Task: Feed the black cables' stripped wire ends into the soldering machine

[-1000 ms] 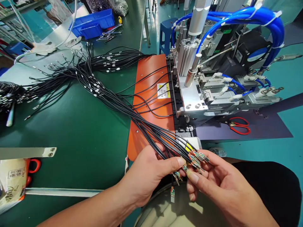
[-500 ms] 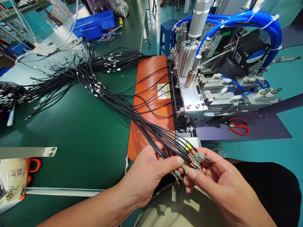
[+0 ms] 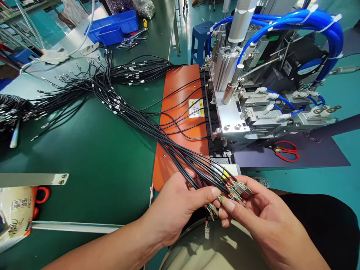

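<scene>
A green desk (image 3: 92, 161) fills a workshop, with an orange plate (image 3: 174, 86) as its landmark near the middle. Far left of the plate lie a bag (image 3: 14, 213) with red scissors (image 3: 42, 195) tucked behind it; up and left of the plate sits a blue bin (image 3: 112, 26). Black cables (image 3: 120, 108) fan from the desk's left side across the plate's lower corner to the person. Just below the plate, the left hand (image 3: 174, 210) pinches the bundle, fingers closed on the cables a little behind their ends. Touching it, the right hand (image 3: 253, 213) cups the connectors (image 3: 234, 189), thumb and fingers narrowed around the small metal tips; one end dangles below. Right of the plate stands a machine (image 3: 242, 108) with blue hoses (image 3: 315, 22), and more scissors (image 3: 284, 152) beyond. The cables look light, limp and prone to tangle; the connectors seem delicate, so gripping the jacket just behind each tip appears safest.
</scene>
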`<state>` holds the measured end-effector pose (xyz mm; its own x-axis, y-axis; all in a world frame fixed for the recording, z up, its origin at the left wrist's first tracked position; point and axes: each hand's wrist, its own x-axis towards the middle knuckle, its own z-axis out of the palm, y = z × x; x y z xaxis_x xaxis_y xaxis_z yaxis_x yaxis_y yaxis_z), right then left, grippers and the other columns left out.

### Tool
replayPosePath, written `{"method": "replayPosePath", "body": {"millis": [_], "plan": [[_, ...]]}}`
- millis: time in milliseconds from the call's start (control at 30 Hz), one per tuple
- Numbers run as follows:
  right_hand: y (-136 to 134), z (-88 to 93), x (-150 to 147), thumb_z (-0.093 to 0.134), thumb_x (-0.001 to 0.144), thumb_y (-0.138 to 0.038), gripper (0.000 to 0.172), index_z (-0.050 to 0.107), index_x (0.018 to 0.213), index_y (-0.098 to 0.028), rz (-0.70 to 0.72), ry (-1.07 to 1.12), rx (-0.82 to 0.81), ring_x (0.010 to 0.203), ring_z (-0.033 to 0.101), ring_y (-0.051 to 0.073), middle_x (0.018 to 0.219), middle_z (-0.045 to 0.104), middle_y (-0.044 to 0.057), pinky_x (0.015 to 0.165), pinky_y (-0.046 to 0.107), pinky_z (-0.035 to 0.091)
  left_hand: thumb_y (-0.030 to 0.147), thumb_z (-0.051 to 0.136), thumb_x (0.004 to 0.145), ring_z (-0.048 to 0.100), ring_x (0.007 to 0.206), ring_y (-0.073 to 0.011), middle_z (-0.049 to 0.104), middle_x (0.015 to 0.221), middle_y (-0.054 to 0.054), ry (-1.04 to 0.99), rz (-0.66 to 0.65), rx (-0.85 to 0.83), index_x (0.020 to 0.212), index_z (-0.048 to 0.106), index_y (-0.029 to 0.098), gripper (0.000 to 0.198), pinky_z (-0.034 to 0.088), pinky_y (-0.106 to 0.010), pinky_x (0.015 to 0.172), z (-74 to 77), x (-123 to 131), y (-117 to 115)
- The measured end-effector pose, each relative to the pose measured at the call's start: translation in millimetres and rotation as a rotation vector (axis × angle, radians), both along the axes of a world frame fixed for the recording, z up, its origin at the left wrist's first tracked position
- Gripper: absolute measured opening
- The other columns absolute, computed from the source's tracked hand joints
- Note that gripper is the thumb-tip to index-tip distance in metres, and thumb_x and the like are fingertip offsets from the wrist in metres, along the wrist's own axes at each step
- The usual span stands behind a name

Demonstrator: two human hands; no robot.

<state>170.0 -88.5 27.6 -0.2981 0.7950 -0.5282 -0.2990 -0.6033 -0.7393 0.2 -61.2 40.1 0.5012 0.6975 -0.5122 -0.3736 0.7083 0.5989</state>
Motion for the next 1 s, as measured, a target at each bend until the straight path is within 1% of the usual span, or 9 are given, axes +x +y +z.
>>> {"method": "replayPosePath", "body": {"millis": [233,400,467,533,633,700,800,867,1000], "plan": [[-1,-0.5,1,0.072,0.09,-0.032,0.018,0.065,0.102,-0.02,0.009,-0.006,0.016,0.075,0.064,0.011,0.088,0.067,0.002,0.069,0.021,0.058,0.018,0.067,0.088,0.062,0.069,-0.0168,0.067,0.085,-0.012,-0.001,0.005,0.003,0.106,0.068,0.006,0.021,0.055,-0.035,0.071,1.2,0,-1],[-3,-1.5,2,0.071,0.091,-0.033,0.019,0.063,0.104,-0.022,0.02,-0.038,0.047,0.073,0.063,0.01,0.088,0.066,0.001,0.068,0.021,0.057,0.015,0.066,0.089,0.062,0.069,-0.0155,0.067,0.087,-0.012,-0.027,0.012,0.034,0.105,0.068,0.006,0.018,0.054,-0.032,0.071,0.2,0,-1],[-3,-2.7,3,0.071,0.091,-0.035,0.021,0.062,0.104,-0.022,0.026,-0.068,0.049,0.072,0.061,0.011,0.086,0.066,0.001,0.066,0.021,0.056,0.014,0.067,0.088,0.062,0.07,-0.0151,0.067,0.087,-0.011,-0.051,0.016,0.017,0.104,0.068,0.007,0.017,0.055,-0.031,0.072,0.5,0,1],[-3,-3.9,3,0.071,0.091,-0.037,0.022,0.062,0.103,-0.021,0.024,-0.097,0.058,0.071,0.061,0.011,0.085,0.066,0.001,0.064,0.022,0.056,0.013,0.067,0.088,0.063,0.074,-0.015,0.067,0.089,-0.011,-0.078,-0.018,-0.005,0.104,0.068,0.007,0.017,0.055,-0.03,0.074,2.1,-3,4],[-2,-4.5,4,0.071,0.091,-0.039,0.022,0.063,0.101,-0.02,0.011,-0.131,0.089,0.07,0.06,0.012,0.083,0.066,0.002,0.063,0.022,0.055,0.007,0.065,0.086,0.066,0.079,-0.0151,0.068,0.094,-0.011,-0.107,-0.089,0.002,0.106,0.068,0.009,0.02,0.055,-0.027,0.078,5.7,-8,10],[-1,-4.0,4,0.07,0.091,-0.039,0.022,0.064,0.101,-0.02,0.007,-0.14,0.097,0.069,0.06,0.012,0.082,0.066,0.003,0.062,0.022,0.055,0.005,0.063,0.086,0.068,0.081,-0.0158,0.069,0.096,-0.011,-0.086,-0.1,0.019,0.105,0.068,0.01,0.02,0.055,-0.026,0.078,7.1,-11,12],[0,-3.2,4,0.071,0.091,-0.038,0.022,0.064,0.103,-0.022,0.015,-0.139,0.088,0.07,0.061,0.012,0.086,0.066,0.002,0.063,0.022,0.056,0.011,0.064,0.087,0.068,0.081,-0.0177,0.069,0.096,-0.012,-0.014,-0.084,0.037,0.103,0.068,0.01,0.016,0.055,-0.028,0.076,6.4,-11,12],[0,-3.3,5,0.07,0.091,-0.037,0.021,0.064,0.105,-0.023,0.029,-0.134,0.089,0.071,0.061,0.011,0.087,0.066,0.002,0.065,0.021,0.056,0.017,0.068,0.087,0.067,0.08,-0.0183,0.069,0.095,-0.013,0.034,-0.076,0.039,0.103,0.068,0.009,0.018,0.054,-0.03,0.076,5.1,-10,11],[0,-5.4,10,0.07,0.092,-0.032,0.02,0.064,0.11,-0.026,0.074,-0.091,0.125,0.075,0.063,0.011,0.092,0.068,0.001,0.069,0.018,0.057,0.025,0.074,0.084,0.062,0.073,-0.0151,0.068,0.088,-0.011,0.106,-0.044,0.046,0.1,0.069,0.007,0.024,0.052,-0.027,0.07,3.5,-6,7]]}}
